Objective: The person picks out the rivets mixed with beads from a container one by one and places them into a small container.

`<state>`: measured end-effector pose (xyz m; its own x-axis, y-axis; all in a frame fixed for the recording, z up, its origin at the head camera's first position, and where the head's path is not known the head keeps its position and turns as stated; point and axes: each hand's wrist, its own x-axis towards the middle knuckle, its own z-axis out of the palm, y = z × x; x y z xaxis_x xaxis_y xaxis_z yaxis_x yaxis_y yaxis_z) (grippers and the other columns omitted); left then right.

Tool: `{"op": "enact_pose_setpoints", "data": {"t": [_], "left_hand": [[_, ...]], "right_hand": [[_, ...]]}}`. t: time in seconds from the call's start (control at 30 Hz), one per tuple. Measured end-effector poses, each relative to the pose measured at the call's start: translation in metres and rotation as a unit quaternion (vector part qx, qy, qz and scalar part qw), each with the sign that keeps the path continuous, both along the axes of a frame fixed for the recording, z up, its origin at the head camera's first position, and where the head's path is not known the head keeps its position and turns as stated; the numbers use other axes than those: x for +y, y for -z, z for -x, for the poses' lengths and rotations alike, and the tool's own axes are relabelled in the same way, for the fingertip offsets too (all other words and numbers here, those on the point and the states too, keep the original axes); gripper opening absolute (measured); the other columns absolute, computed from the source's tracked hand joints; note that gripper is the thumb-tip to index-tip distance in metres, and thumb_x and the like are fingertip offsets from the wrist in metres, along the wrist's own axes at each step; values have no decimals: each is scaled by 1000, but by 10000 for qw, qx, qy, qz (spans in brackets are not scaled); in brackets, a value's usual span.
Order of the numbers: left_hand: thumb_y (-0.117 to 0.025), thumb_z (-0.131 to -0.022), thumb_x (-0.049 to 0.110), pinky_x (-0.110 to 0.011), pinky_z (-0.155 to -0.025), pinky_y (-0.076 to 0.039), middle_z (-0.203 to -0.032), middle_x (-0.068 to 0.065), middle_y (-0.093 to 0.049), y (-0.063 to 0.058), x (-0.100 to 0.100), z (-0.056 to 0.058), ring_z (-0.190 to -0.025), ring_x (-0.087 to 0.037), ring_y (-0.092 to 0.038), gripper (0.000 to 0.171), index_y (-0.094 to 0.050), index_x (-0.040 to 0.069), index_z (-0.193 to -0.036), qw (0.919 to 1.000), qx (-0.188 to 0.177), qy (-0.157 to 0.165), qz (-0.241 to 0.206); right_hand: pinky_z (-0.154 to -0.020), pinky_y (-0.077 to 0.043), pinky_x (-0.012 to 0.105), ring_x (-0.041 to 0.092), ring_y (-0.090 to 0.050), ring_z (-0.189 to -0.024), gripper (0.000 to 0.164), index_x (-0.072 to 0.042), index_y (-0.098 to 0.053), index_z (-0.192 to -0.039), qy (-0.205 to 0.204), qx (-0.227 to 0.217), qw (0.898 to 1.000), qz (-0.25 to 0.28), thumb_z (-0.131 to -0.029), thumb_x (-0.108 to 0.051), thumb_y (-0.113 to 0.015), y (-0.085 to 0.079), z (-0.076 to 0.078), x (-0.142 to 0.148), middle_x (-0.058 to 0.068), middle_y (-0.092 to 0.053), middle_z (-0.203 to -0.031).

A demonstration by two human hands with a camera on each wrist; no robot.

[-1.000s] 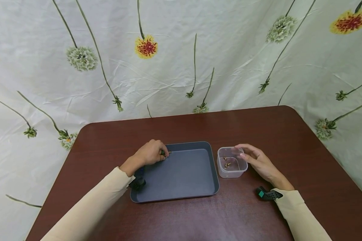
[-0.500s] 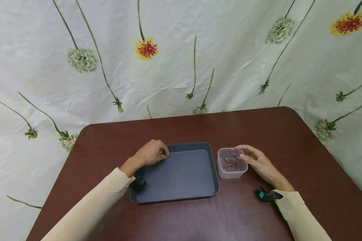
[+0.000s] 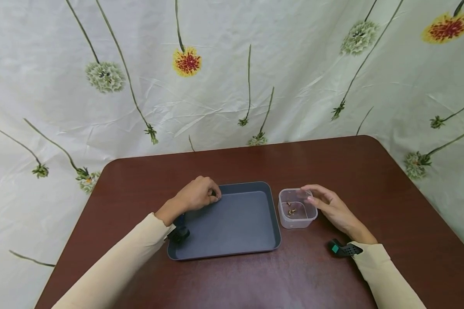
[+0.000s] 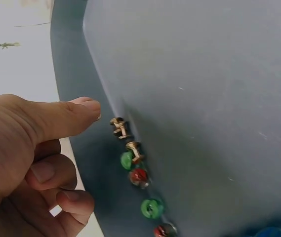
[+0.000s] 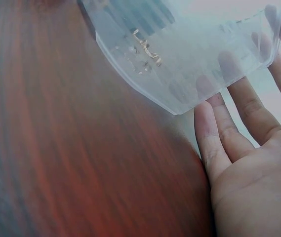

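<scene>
In the head view my left hand point(image 3: 198, 194) reaches over the far left corner of a grey tray point(image 3: 272, 214), its thumb and forefinger close together. In the left wrist view the thumb tip is just beside two small gold-coloured metal pieces point(image 4: 119, 127) lying along the tray's edge. Green beads point(image 4: 152, 208) and red beads point(image 4: 139, 177) lie in the same row. The other left fingers are curled. My right hand point(image 3: 332, 210) rests with fairly straight fingers against a clear plastic box point(image 3: 297, 224). Inside it are several gold-coloured pieces point(image 3: 291, 212).
The tray and box stand side by side on a dark red-brown table point(image 3: 239, 283). A white flower-printed cloth point(image 3: 224, 98) hangs behind the table's far edge. A dark wrist strap point(image 3: 344, 249) is on the right wrist. Something blue point(image 4: 271, 232) shows in the tray.
My left hand has shifted slightly right along the tray's far edge, and its fingertips now cover the gold-coloured piece that showed beyond them. My right hand and the box have stayed put.
</scene>
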<state>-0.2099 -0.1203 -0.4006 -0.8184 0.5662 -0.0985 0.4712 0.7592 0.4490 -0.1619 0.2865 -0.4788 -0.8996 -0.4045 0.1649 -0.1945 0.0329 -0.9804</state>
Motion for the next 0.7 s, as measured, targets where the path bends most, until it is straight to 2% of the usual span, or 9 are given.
{"op": "enact_pose_setpoints", "data": {"t": [0.3,0.53,0.7], "left_hand": [[-71,-93,8,-22,-51,-31,-55,2,-55,-7,13,1,-48,-6,-35,12,-78,4,-101,9995,127,211,-194],[-70,-94,8,-22,-51,-28,-53,2,-52,-13,26,2,-48,-7,-34,13,-78,3,-102,9990,59,277,-348],[-70,-93,7,-22,-51,-27,-53,3,-51,-13,36,2,-49,-7,-33,13,-78,3,-102,9983,7,297,-497]], "right_hand": [[-101,-45,18,8,-61,-122,36,6,-49,-138,-7,8,10000,52,-104,-5,-51,0,0,0,-3,-62,-133],[-101,-45,18,8,-61,-122,36,5,-49,-138,14,-16,10000,32,-104,-5,-51,-1,-1,-1,-5,-62,-133],[-100,-46,19,9,-62,-121,36,6,-49,-138,7,-11,10000,65,-104,-4,-51,0,0,-2,-4,-62,-133]]}}
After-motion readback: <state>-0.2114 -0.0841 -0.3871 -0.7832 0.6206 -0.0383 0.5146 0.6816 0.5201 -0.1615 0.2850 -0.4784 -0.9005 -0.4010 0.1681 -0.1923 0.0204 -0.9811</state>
